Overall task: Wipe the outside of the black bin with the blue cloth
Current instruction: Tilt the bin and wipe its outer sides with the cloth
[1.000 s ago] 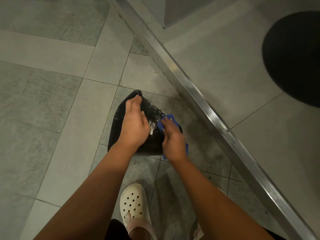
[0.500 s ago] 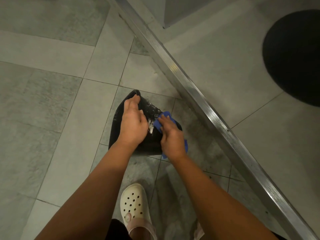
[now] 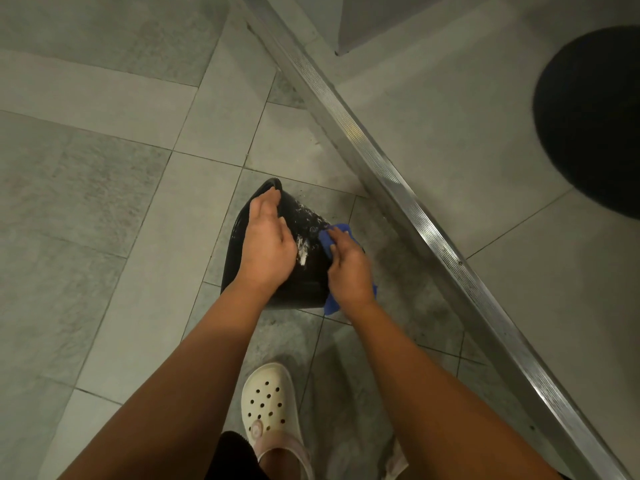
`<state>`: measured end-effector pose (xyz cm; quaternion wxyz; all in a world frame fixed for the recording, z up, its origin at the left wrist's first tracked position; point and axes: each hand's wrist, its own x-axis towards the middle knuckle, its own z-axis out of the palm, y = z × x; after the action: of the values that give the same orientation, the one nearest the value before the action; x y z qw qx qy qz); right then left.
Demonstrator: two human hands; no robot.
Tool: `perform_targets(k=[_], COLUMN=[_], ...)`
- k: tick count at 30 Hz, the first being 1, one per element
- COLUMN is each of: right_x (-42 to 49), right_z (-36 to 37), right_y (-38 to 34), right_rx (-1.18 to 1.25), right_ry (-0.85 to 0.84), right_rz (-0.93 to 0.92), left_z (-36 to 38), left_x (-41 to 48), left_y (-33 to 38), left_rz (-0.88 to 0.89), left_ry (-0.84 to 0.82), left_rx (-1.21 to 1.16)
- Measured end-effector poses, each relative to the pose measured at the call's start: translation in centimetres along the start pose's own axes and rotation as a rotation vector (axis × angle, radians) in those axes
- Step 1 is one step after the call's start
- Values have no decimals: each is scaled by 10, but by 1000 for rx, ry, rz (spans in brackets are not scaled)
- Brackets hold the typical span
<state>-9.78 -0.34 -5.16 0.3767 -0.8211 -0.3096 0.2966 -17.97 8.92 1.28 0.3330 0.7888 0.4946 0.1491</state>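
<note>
The black bin [image 3: 304,282] lies on its side on the wet grey tiles, its rim pointing away from me. White suds streak its upper wall. My left hand [image 3: 265,244] rests flat on top of the bin, fingers reaching to the rim, holding it steady. My right hand [image 3: 348,268] presses the blue cloth [image 3: 332,237] against the bin's right side; cloth shows above the fingers and below the wrist.
A ribbed metal threshold strip [image 3: 408,199] runs diagonally just right of the bin. A large dark round shape [image 3: 595,116] sits at the far right. My white clog [image 3: 270,407] stands on the tiles below the bin.
My right hand slid the cloth up the bin's side and a little back down again. The left hand stayed on top of the bin.
</note>
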Motion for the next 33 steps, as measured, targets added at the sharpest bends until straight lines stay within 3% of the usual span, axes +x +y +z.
perform_targets(k=[3, 9, 15, 22, 29, 33], right_x=[-19, -19, 0, -16, -7, -35], right_z=[-1, 3, -2, 5, 1, 4], right_y=[5, -12, -3, -22, -1, -7], right_rx=[-8, -48, -43, -28, -56, -57], right_ry=[20, 17, -17, -15, -22, 4], right_rz=[68, -136, 39, -135, 57, -68], left_z=[-2, 1, -1, -4, -7, -5], left_x=[0, -3, 0, -1, 1, -2], left_y=[-1, 4, 2, -2, -3, 0], left_rz=[-4, 9, 1, -4, -26, -9], left_ry=[-3, -37, -38, -28, -22, -37], left_rx=[5, -1, -17, -7, -38, -31])
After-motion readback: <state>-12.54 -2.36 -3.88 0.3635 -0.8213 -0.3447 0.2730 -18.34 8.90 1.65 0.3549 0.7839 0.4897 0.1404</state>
